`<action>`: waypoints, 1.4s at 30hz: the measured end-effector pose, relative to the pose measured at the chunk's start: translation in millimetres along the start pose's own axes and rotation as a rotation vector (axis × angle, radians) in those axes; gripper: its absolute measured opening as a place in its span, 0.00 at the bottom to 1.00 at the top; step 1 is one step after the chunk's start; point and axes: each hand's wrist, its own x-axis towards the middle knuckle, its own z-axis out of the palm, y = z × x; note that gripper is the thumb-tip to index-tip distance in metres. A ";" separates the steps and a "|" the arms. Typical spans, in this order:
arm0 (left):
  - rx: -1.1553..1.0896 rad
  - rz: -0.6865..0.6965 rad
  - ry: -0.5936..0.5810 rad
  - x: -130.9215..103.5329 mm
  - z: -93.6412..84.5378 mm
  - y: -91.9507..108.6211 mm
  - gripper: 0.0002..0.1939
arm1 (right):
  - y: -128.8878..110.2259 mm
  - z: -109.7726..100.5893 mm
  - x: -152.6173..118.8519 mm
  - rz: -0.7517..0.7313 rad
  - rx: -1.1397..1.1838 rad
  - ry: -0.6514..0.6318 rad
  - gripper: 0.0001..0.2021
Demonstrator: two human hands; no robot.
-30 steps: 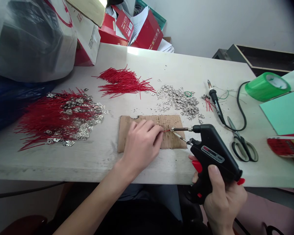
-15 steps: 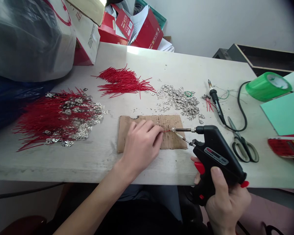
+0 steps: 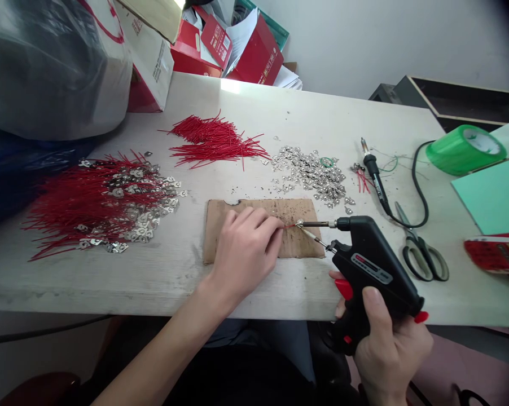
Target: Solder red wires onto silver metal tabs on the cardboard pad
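My left hand (image 3: 249,242) rests over a scorched piece of cardboard (image 3: 301,245), its fingers pinching a short red wire (image 3: 289,226). The wire's far end meets a small metal terminal (image 3: 299,223) lying on the cardboard. Wrapped around the grip of a black soldering gun (image 3: 371,262) with a red trigger is my right hand (image 3: 390,344). The gun points left, and its tip is at the terminal, where a thin feed tube from below also ends. Whether the tip touches the wire itself is too small to tell.
Loose metal terminals (image 3: 309,172) and cut red wires (image 3: 216,141) lie behind the cardboard. Wires with terminals attached (image 3: 106,203) are heaped at left. A soldering iron (image 3: 373,175), scissors (image 3: 424,251) and green tape (image 3: 466,149) occupy the right side. A bagged bundle (image 3: 60,67) stands back left.
The soldering gun and my right hand have shifted very slightly left. My left hand stays in place with the wire.
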 end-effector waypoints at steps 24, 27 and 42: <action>0.006 0.005 0.003 0.3 -0.5 0.4 0.08 | -3.1 2.2 -1.3 0.004 -0.004 0.016 0.18; 0.003 0.001 0.001 0.4 -0.8 0.5 0.08 | -2.5 2.9 -1.4 0.028 0.044 0.007 0.19; 0.002 0.000 0.004 0.8 -0.7 -0.2 0.08 | 7.3 -0.6 -3.4 0.074 0.102 0.041 0.17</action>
